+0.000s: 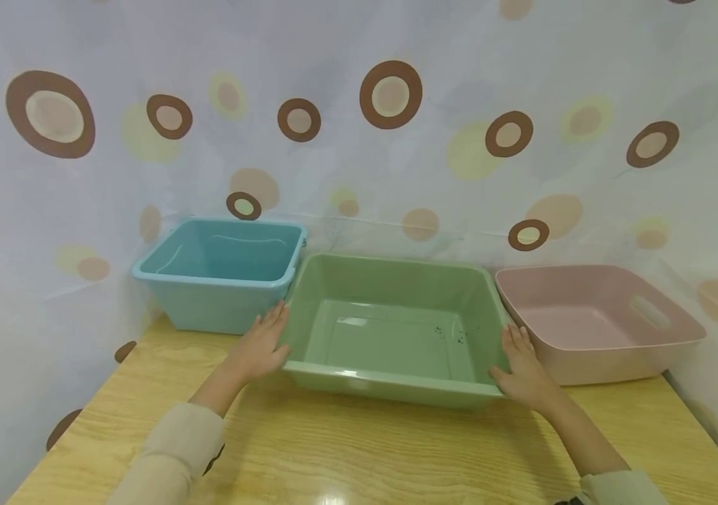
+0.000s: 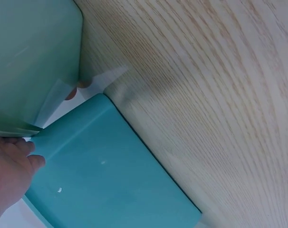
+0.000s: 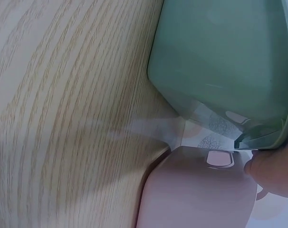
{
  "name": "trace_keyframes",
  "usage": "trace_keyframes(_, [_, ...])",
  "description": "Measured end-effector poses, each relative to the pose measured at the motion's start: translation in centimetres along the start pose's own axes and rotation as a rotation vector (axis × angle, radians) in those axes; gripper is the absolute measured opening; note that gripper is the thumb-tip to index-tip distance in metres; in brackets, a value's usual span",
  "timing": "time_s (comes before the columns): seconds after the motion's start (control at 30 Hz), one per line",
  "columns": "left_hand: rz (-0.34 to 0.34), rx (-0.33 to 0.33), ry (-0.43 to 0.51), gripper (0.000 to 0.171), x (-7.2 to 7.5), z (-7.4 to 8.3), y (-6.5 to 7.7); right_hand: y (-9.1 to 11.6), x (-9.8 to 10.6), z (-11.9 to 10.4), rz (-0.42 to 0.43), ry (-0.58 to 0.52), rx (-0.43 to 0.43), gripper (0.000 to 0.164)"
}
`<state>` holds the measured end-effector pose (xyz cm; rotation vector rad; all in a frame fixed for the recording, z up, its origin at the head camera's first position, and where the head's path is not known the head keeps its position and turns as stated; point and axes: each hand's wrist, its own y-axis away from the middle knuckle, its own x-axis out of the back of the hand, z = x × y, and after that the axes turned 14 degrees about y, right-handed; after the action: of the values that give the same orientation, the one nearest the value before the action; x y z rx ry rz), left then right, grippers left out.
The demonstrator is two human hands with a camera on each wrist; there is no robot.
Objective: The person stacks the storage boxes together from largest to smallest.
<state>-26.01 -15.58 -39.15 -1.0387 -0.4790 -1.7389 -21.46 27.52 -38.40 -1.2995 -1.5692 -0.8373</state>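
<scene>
A green rectangular plastic basin (image 1: pixel 390 337) stands in the middle of the wooden table, with small dark marks on its inner floor. My left hand (image 1: pixel 261 347) grips its left rim near the front corner, thumb toward the rim. In the left wrist view, that hand's fingertips (image 2: pixel 27 149) show just below the green rim, close to the blue basin (image 2: pixel 110 175). On the opposite side, my right hand (image 1: pixel 523 368) holds the right rim, its thumb lying over the edge. From the right wrist, part of this hand (image 3: pixel 277 168) appears under the green rim, beside the pink basin (image 3: pixel 196 190).
The deeper blue basin (image 1: pixel 220 305) is close on the left, and the pink basin (image 1: pixel 605 361) with a handle slot sits close on the right. A white curtain (image 1: pixel 334 56) with brown ringed dots hangs behind the wooden table (image 1: pixel 359 456).
</scene>
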Motion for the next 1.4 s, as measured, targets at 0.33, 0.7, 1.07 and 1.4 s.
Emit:
trace_keyframes(0.33, [0.003,-0.003,0.032,0.067,-0.2,0.3,0.1,0.2,0.0,0.1,0.004,0.012,-0.009,0.079])
trace_keyframes(0.7, [0.007,-0.004,0.057,0.066,-0.4,0.6,0.9,0.8,-0.1,0.1,0.028,0.001,0.001,0.077])
trace_keyframes(1.07, [-0.001,-0.009,0.053,0.066,-0.5,0.8,1.4,1.2,-0.2,0.1,0.053,0.014,0.015,0.077])
trace_keyframes(1.4, [0.016,-0.02,0.055,0.066,-0.7,0.9,1.9,1.7,-0.2,-0.1,0.065,0.011,0.018,0.077])
